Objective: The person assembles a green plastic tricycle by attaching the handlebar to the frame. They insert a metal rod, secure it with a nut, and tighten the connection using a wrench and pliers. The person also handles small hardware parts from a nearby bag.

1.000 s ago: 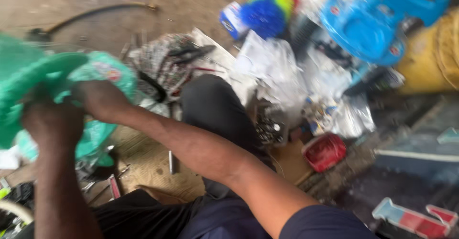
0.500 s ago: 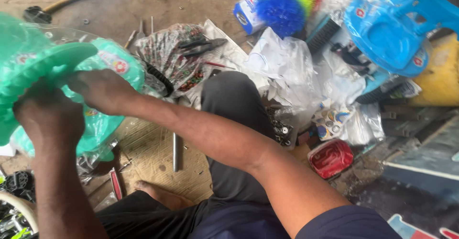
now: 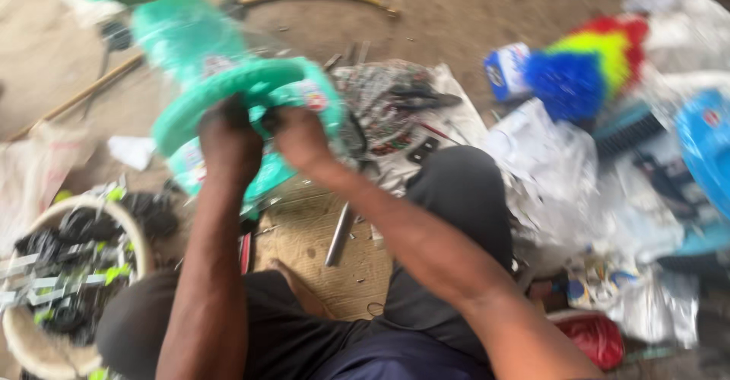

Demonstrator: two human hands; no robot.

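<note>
1. In the upper left of the frame I see both hands on a green round plastic part wrapped in clear film, held up above the lap
2. My left hand is curled shut on the lower rim of that green part, knuckles toward the camera
3. My right hand sits just beside it, fingers pinching the rim and the film near a small red and white label
4. At lower left a pale round basket holds black and lime-green pieces
5. Centre bottom, a grey metal rod lies on a brown woven mat between the knees
6. Upper right holds a fluffy duster in blue, yellow and red; clear plastic bags are heaped below it
7. A red shiny pouch lies at lower right, well apart from the hands; the picture is blurred
</note>
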